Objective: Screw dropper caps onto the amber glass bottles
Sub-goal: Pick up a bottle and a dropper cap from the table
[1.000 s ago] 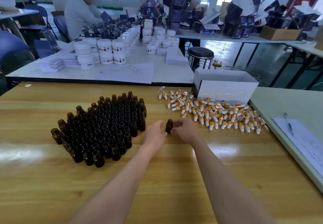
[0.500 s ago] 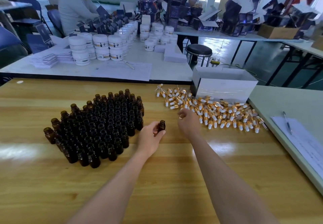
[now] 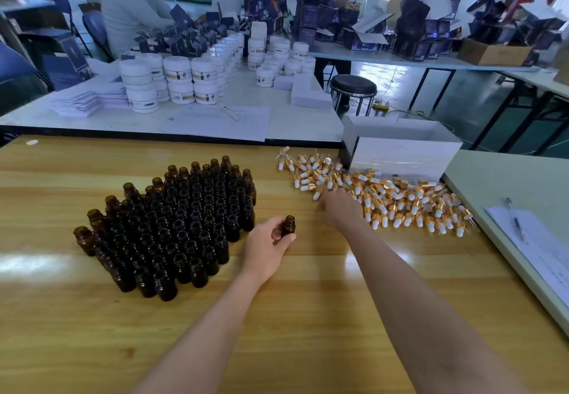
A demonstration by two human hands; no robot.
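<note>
My left hand (image 3: 267,247) grips one small amber bottle (image 3: 289,225) upright, its mouth open, just right of a dense cluster of uncapped amber bottles (image 3: 181,224) standing on the wooden table (image 3: 92,332). My right hand (image 3: 340,209) is blurred and reaches out over the near edge of a heap of gold-collared dropper caps with white bulbs (image 3: 391,199). Its fingers are hidden behind the back of the hand, so I cannot tell whether they hold a cap.
A white open box (image 3: 400,150) stands behind the caps. Papers with a pen (image 3: 523,233) lie on the pale table at right. White jars (image 3: 184,79), leaflets and dark cartons fill the tables behind, where two people work. A black stool (image 3: 353,85) stands between tables.
My right hand left the bottle and moved right and away to the cap heap. My left hand kept the bottle and stayed in place.
</note>
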